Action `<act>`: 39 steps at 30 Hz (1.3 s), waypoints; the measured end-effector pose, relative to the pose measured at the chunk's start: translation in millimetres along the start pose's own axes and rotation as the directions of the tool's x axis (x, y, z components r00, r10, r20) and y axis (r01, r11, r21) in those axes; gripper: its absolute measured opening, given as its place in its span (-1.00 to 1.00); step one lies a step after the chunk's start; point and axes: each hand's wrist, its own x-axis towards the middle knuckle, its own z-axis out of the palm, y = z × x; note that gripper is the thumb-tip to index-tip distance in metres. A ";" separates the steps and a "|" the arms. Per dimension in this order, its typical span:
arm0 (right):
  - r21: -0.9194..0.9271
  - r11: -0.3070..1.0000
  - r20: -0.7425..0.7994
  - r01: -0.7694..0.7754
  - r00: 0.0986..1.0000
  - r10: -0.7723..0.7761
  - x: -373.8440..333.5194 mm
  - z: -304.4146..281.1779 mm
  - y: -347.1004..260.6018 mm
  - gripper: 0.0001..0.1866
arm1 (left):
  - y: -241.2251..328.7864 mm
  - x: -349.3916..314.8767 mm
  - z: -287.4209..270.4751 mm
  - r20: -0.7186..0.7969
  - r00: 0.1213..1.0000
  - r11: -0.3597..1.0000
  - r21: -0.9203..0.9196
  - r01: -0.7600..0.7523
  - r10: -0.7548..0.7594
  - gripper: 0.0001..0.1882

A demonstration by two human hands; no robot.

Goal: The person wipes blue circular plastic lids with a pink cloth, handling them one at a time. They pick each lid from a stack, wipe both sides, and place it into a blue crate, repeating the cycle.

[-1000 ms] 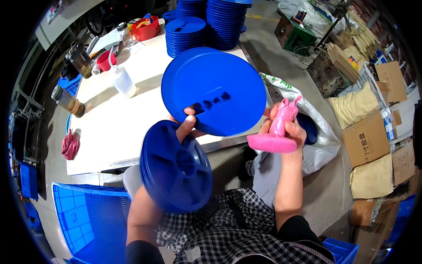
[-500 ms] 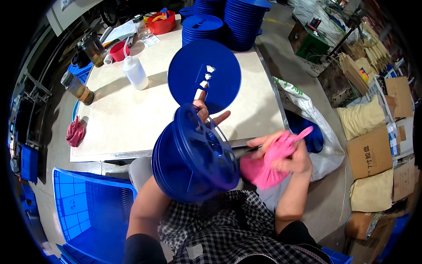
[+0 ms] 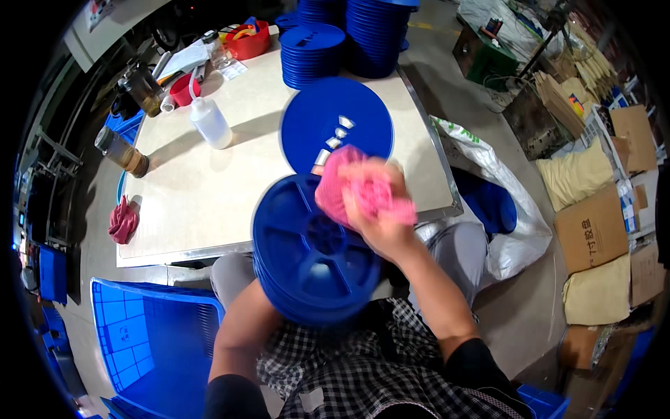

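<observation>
A stack of blue plastic reels [image 3: 300,265] is held over my lap, its spoked top face tilted up toward me. My left forearm runs behind it; only a fingertip of my left hand [image 3: 318,170] shows above the upper rim, and the rest is hidden. My right hand [image 3: 380,202], smeared by motion, is closed round a bunched pink cloth [image 3: 342,185] at the upper right rim of the top reel. Just beyond lies a flat blue disc [image 3: 328,108] with a row of pale openings, its lower edge covered by the cloth.
The pale table [image 3: 188,202] carries a squeeze bottle [image 3: 211,124], a drink bottle [image 3: 122,151], a dark red cloth [image 3: 123,221] and stacks of blue discs [image 3: 312,59]. A blue crate [image 3: 139,335] stands at lower left. Right of the table is a white sack [image 3: 520,244] with blue pieces inside.
My right hand has brought the pink cloth up and left onto the reels. The reel stack has turned its face toward me, hiding most of my left hand.
</observation>
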 end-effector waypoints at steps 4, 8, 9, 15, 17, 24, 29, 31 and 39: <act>0.303 0.938 0.370 0.166 0.887 -0.276 -52.6 2.9 -54.0 -0.73 | 22.9 6.1 -22.0 0.063 0.989 0.983 0.112 -0.144 0.137 -0.65; 0.150 0.926 0.383 0.345 0.844 -0.376 -15.9 22.7 -51.0 -0.62 | -0.8 -11.5 -1.4 0.011 1.000 0.991 0.136 0.010 -0.012 -0.65; 0.092 0.939 0.318 0.332 0.884 -0.344 2.6 18.0 -35.6 -0.63 | -0.3 -17.6 2.2 -0.002 1.000 0.990 0.142 0.013 -0.012 -0.65; 0.196 0.973 0.171 0.120 0.973 -0.154 -40.0 -7.9 -19.2 -0.74 | 7.5 -7.9 8.2 0.029 0.999 0.988 0.148 0.040 -0.045 -0.65; 0.367 0.922 0.281 0.123 0.930 -0.236 -44.1 -1.5 -48.3 -0.73 | -1.0 -4.3 8.1 0.039 0.997 0.985 0.159 0.066 -0.073 -0.65; -0.098 0.984 0.007 0.148 0.989 -0.148 10.9 -14.5 6.5 -0.72 | 7.1 -14.9 17.6 -0.016 0.998 0.980 0.187 0.064 -0.062 -0.65; -0.084 0.975 -0.436 -0.206 0.888 0.150 1.3 -104.2 57.8 -0.85 | 22.8 -23.9 25.0 -0.077 0.994 0.978 0.188 0.096 -0.083 -0.64; -0.084 0.970 -0.584 -0.230 0.800 0.139 3.9 -118.7 54.4 -0.88 | 25.2 -28.4 22.9 -0.051 0.996 0.987 0.137 0.086 -0.080 -0.71; 0.017 1.000 -0.731 -0.013 0.682 0.022 7.2 -133.8 18.4 -0.80 | 10.4 -17.0 15.1 0.212 0.970 0.992 -0.036 -0.117 0.122 -0.82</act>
